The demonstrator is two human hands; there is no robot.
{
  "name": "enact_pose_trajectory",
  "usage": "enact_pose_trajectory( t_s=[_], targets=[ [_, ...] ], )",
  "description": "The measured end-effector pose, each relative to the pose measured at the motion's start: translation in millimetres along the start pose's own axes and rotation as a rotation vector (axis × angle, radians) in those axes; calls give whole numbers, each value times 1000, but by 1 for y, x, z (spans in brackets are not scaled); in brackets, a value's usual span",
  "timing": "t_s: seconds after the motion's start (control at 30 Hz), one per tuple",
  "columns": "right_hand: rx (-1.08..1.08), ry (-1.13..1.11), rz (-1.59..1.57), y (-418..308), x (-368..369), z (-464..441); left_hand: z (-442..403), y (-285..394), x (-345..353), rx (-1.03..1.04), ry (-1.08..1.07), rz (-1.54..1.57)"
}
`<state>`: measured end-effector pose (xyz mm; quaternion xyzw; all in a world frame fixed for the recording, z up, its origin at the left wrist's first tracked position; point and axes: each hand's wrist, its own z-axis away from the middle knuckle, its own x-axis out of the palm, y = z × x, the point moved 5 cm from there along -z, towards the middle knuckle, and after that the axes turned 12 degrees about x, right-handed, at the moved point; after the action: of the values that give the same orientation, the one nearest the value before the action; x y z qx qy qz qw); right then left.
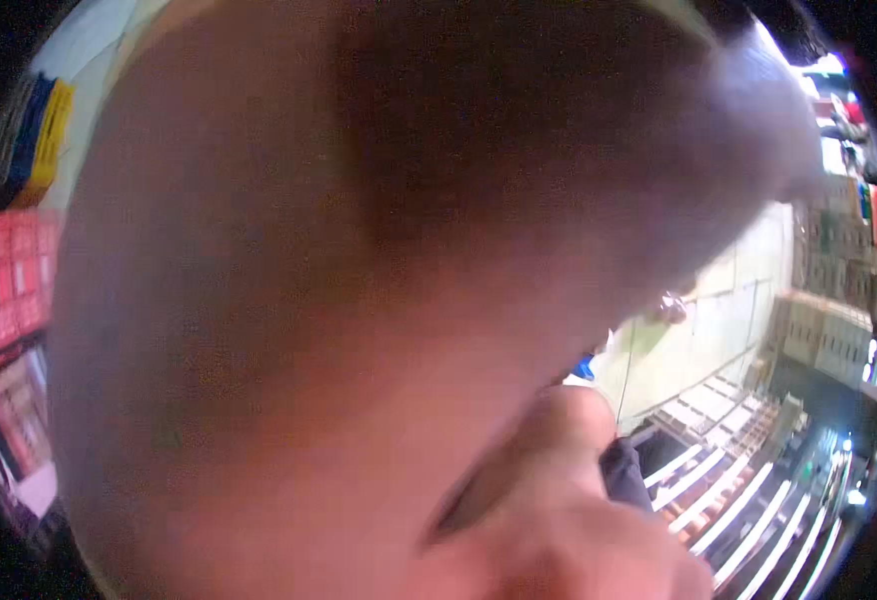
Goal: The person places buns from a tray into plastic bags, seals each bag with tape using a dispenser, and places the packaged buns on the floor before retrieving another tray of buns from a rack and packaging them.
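A bare hand (259, 330), blurred and very close to the lens, covers most of the head view. Its upper part lies in dark shadow, and one rounded end reaches toward the upper right. Below it, at the bottom centre, more skin shows as a bent thumb or finger and knuckles (559, 520). Whether this belongs to the same hand or my other one, I cannot tell, nor which is left or right. No held object can be made out. Dark cloth (624, 470) shows just beside the knuckles.
Pale floor tiles (749, 300) show at right. White slatted racks (729, 490) stand at lower right, with pale boxes (829, 330) above them. Red-and-white stacked things (14, 270) and a yellow-and-blue stack (49, 130) line the left edge. A small blue thing (585, 367) appears near the centre.
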<state>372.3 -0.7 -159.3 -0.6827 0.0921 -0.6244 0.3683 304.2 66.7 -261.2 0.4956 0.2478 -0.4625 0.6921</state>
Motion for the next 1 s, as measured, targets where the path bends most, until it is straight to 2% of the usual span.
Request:
enact_pose_trajectory(
  t_s=[0.07, 0.1, 0.17, 0.2, 0.23, 0.27, 0.33, 0.37, 0.43, 0.47, 0.5, 0.53, 0.57, 0.63, 0.67, 0.73, 0.8, 0.9, 0.97, 1.0],
  targets=[
    [-38, 40, 29, -11, -29, 21, -91, -11, -41, 132, -10, -30],
    [-56, 60, 44, -27, -31, 37, -154, 23, -77, 198, -15, -45],
    [-97, 47, 70, -80, 7, 75, -264, 133, -167, 280, -30, -97],
    [-113, 98, 107, -89, 5, 81, -310, 176, -187, 378, -16, -113],
    [-146, 91, 154, -107, 0, 82, -297, 204, -228, 430, -6, -169],
    [-179, 85, 201, -141, 7, 89, -264, 205, -229, 481, 4, -225],
    [-256, 49, 297, -207, 30, 107, -255, 256, -309, 562, 10, -358],
    [-300, 20, 346, -233, 43, 112, -258, 262, -321, 572, 16, -426],
    [-388, -18, 441, -261, 74, 154, -268, 267, -296, 670, 60, -331],
    [-431, -26, 487, -266, 96, 178, -246, 284, -294, 787, 218, -346],
    [-477, -17, 531, -267, 100, 190, -226, 270, -297, 888, 336, -269],
    [-475, 184, 566, -261, 87, 186, -209, 224, -295, 810, 346, -274],
    [-471, 387, 593, -257, 68, 195, -175, 200, -305, 895, 444, -99],
    [-566, 889, 784, -242, 41, 269, -152, 199, -287, 694, 288, 9],
    [-669, 1147, 972, -240, 25, 281, -129, 185, -286, 702, 345, -25],
    [-683, 1456, 882, -216, -7, 297, -83, 175, -271, 582, 288, -295],
    [-682, 1530, 906, -200, -15, 306, -61, 197, -246, 542, 218, -504],
    [-650, 1709, 1033, -197, -19, 331, -55, 213, -231, 522, 187, -445],
    [-599, 1638, 1197, -206, -10, 352, -62, 237, -226, 520, 136, -547],
    [-608, 1748, 1176, -203, 1, 380, -72, 259, -222, 620, 116, -564]
  ],
)
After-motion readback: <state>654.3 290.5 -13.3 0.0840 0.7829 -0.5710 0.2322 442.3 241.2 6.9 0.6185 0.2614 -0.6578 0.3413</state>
